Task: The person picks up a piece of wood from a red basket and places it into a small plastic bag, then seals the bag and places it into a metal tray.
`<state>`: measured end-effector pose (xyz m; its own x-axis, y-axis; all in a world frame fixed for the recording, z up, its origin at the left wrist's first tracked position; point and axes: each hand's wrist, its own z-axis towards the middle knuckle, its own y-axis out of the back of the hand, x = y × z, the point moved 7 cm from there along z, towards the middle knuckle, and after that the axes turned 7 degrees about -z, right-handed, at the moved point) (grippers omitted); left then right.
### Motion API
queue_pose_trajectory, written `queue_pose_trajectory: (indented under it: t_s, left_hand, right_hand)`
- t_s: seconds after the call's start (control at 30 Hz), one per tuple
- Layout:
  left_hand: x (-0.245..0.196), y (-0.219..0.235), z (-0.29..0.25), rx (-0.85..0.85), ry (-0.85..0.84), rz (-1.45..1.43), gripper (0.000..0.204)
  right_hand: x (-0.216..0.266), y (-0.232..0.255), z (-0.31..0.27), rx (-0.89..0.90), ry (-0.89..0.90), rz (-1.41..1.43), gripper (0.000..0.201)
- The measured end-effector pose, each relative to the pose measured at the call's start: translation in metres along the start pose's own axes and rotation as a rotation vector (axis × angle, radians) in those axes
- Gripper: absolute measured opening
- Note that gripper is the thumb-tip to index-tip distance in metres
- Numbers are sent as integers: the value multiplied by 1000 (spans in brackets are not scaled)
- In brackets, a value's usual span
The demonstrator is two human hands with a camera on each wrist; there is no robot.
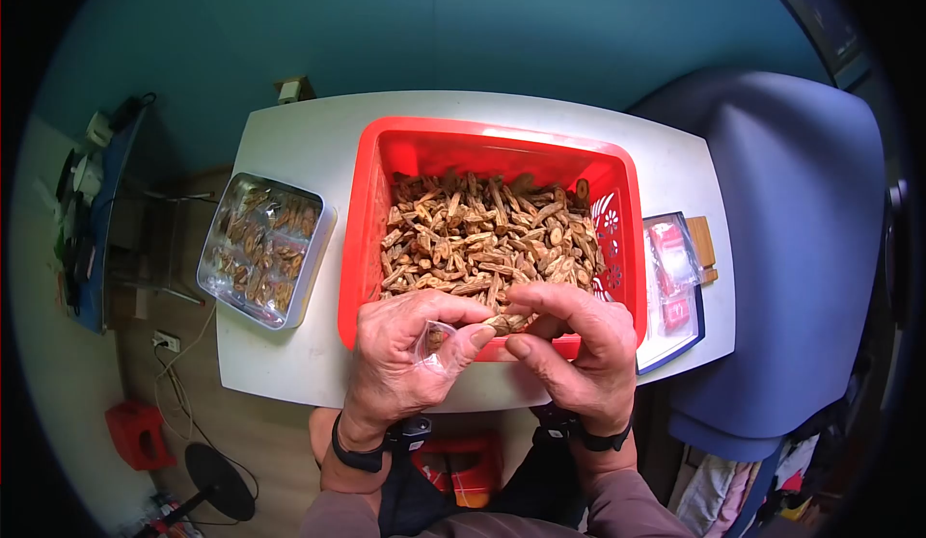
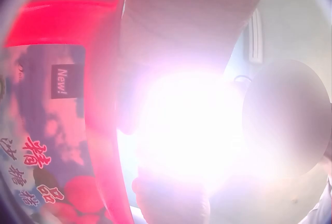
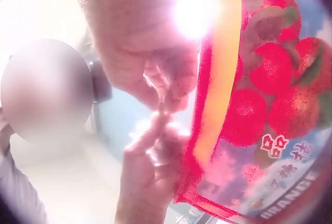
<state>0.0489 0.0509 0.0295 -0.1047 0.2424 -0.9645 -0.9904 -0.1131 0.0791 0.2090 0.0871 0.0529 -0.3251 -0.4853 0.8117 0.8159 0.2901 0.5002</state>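
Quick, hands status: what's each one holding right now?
Left hand: pinches a small clear bag.
Right hand: pinches a brown dried piece at the bag's mouth.

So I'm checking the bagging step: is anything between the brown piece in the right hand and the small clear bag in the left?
Nothing visible. The right hand pinches the dried brown piece right at the small clear bag that the left hand holds, in front of the red basket.
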Motion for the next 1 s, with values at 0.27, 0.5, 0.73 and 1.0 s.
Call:
queue_pose_trajectory:
  t_s: [0.27,0.5,0.73,1.0]
  left_hand:
    - [7,6,-2,21,83,-79,14]
    - [6,3,0,71,26,-127,21]
    - [8,3,-1,92,110,-103,25]
    - [5,2,-1,112,78,-81,23]
  right_hand:
    - [9,-5,1,-18,165,-164,34]
    - [11,-2,-1,0,195,-240,34]
    - [13,0,0,-8,220,-308,32]
    - [17,3,-1,-72,290,-327,29]
